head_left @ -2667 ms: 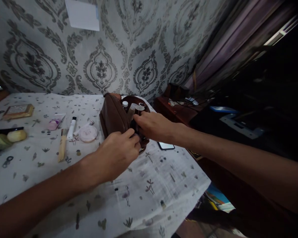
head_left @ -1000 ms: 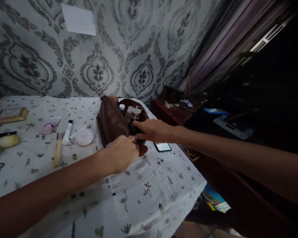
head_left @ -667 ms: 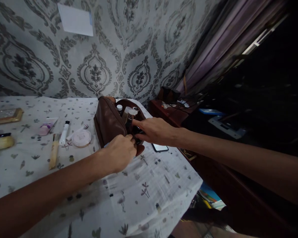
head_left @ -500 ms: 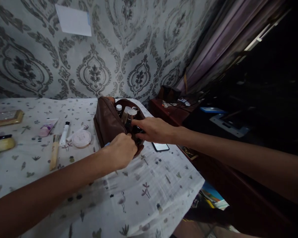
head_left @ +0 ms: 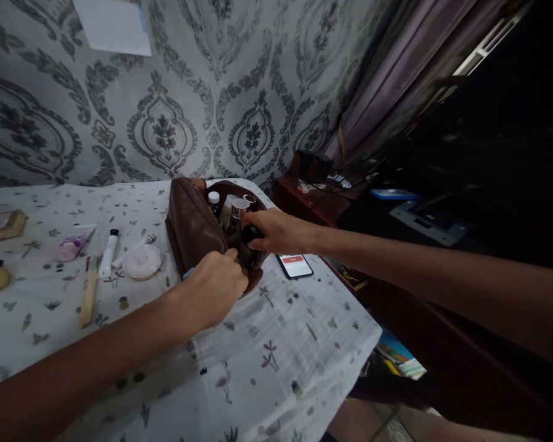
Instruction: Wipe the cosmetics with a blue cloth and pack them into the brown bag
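Brown leather is being pinched at the near rim of a pouch (head_left: 191,224), which is being held upright toward the far right of the cloth-covered table (head_left: 276,344). The left hand (head_left: 212,287) is being kept closed, its fingertips clamped on that rim. The right hand (head_left: 279,230) is being curled narrowly around a small dark container (head_left: 250,233) at the pouch's open mouth, where several capped bottles (head_left: 213,198) are being crowded together upright. Just right of the pouch, a lit phone (head_left: 295,266) is being seen face up, near the table's edge. Well to the left, a round compact (head_left: 141,262), a white tube (head_left: 108,252) and a wooden-handled brush (head_left: 87,291) are being seen flat on the cloth. The packed mouth is being judged the main hazard: if the container is being dragged against its neighbours, a bottle may be toppled or the pouch tipped rightward, onto the phone or over the edge. The phone may also be swept off by the right forearm passing above it.
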`<state>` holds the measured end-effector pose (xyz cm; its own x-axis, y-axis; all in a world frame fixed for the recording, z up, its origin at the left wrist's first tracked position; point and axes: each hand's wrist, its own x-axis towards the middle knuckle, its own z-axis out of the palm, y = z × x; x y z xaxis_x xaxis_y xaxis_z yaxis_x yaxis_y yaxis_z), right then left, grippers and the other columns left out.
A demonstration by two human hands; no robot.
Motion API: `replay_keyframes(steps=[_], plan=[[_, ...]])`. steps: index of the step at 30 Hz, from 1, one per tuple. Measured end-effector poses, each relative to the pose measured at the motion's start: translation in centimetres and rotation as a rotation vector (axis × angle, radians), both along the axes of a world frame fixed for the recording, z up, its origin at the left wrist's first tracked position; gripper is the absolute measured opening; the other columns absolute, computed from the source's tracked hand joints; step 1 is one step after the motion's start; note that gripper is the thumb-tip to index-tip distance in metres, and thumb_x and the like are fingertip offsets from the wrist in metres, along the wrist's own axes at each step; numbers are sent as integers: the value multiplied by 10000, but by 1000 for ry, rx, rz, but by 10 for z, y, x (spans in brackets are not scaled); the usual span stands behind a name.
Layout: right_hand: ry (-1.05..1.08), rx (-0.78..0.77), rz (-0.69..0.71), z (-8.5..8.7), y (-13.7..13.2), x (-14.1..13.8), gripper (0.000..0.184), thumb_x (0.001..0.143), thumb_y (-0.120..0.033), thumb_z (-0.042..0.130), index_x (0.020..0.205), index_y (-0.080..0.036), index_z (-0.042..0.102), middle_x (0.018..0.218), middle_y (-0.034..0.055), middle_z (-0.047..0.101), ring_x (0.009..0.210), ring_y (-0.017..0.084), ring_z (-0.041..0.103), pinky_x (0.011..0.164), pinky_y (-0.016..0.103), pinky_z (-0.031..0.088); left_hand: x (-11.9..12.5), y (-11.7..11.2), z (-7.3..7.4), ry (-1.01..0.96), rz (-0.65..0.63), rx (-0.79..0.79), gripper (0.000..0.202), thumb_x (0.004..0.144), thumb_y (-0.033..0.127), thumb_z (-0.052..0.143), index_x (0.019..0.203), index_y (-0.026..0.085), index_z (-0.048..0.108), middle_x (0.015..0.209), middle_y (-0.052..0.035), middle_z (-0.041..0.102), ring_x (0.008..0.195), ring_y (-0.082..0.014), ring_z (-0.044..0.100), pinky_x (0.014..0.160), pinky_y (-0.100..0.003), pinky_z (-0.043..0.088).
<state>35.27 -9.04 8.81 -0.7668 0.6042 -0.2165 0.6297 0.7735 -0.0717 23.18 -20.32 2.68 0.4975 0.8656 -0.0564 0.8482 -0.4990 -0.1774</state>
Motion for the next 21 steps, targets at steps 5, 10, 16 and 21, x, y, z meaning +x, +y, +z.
replay_keyframes(steps=[5, 10, 16, 21], plan=[[42, -24, -56, -1, -1, 1, 362, 827, -209, 659, 1189, -201, 643, 1072, 64, 695, 981, 201, 635, 785, 262, 444, -1, 0, -2, -11, -4, 11, 217, 723, 162, 727, 938, 157, 696, 864, -112, 711, 899, -269, 601, 555, -300, 383], [104, -5, -105, -5, -2, 2, 357, 855, -264, 644, 1202, -183, 628, 1084, 77, 697, 972, 199, 635, 758, 261, 448, -2, -2, 1, 4, -17, 7, 229, 716, 154, 714, 943, 153, 679, 898, -115, 707, 917, -279, 597, 542, -311, 387], [-92, 52, -40, -7, -7, -2, 334, 866, -278, 617, 1188, -188, 630, 1101, 113, 696, 1020, 263, 648, 724, 298, 448, -5, -4, -4, -14, -54, 74, 319, 679, 146, 721, 989, 155, 651, 898, -115, 699, 916, -279, 592, 532, -302, 377], [-164, 94, -10, -3, -11, -3, 302, 891, -284, 594, 1177, -190, 621, 1078, 115, 707, 1018, 268, 662, 722, 306, 458, -6, -4, -8, -10, -68, 113, 457, 662, 165, 727, 1105, 161, 611, 906, -111, 685, 915, -284, 577, 533, -305, 393]])
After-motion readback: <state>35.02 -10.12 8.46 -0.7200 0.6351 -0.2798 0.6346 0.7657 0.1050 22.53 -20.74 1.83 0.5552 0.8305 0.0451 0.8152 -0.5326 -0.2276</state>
